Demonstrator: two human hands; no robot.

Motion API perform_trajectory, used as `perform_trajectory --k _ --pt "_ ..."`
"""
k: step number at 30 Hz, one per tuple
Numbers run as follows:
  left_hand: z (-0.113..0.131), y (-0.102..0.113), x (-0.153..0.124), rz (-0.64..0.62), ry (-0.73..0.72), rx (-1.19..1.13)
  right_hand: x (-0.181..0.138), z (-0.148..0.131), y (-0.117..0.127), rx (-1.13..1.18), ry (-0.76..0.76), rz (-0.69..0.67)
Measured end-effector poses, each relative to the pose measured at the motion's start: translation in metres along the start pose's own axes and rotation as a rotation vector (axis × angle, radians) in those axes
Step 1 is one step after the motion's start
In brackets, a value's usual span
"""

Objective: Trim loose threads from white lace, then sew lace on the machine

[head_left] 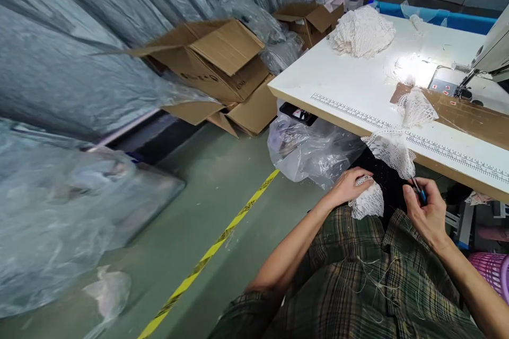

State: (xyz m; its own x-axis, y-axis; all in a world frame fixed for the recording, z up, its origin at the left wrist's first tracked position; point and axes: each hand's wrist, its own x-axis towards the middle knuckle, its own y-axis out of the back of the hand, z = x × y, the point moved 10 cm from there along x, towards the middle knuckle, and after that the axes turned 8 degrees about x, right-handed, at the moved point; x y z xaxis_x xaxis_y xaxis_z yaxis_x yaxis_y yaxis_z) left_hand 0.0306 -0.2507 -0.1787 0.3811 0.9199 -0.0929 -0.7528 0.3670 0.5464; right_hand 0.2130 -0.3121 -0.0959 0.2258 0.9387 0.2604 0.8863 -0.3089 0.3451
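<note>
Via head cam I note, by size: white bench (314, 77), R of ctr, ruler scale along near edge. Ctn (226, 66), brown, flaps spread, on floor beyond bench's L end. Sewing m/c (493, 53) at bench's R side, lamp lit at needle area. Cardboard strip (473, 119) flat on bench, just in front of m/c. Lace pile (361, 32), white, at bench's far L corner. Lace run (392, 151), white, lies across strip's L end and hangs over near edge, lower tip at R hand (427, 214).

Hands, both below near edge, above plaid garment (350, 286): L hand (350, 188) grasping, fingers bent onto lace pc (368, 204), thumb on top, no gap seen. R hand fingers curled round snips (422, 197), blue hdl, thumb nearest lace. Snips' blades point up at lace run's lower tip; whether blades touch or cut lace, I can't tell.
</note>
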Motion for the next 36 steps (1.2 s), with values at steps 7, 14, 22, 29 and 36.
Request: perform_trajectory --k 7,14,22,29,36 --pt "-0.001 0.016 0.013 0.111 -0.151 0.084 0.023 0.01 0.001 0.064 -0.077 0.065" --pt "0.034 0.047 0.01 0.259 -0.254 -0.227 0.008 -0.034 -0.007 0.046 0.117 -0.084" --pt "0.069 0.019 0.006 -0.13 -0.271 -0.646 -0.06 -0.096 -0.04 0.26 0.492 -0.625" --pt "0.082 -0.02 -0.019 -0.565 -0.15 -0.725 -0.073 -0.1 -0.047 0.322 0.456 -0.833" --pt "0.054 -0.003 -0.019 -0.328 0.013 -0.532 -0.017 -0.034 -0.031 -0.035 0.044 -0.513"
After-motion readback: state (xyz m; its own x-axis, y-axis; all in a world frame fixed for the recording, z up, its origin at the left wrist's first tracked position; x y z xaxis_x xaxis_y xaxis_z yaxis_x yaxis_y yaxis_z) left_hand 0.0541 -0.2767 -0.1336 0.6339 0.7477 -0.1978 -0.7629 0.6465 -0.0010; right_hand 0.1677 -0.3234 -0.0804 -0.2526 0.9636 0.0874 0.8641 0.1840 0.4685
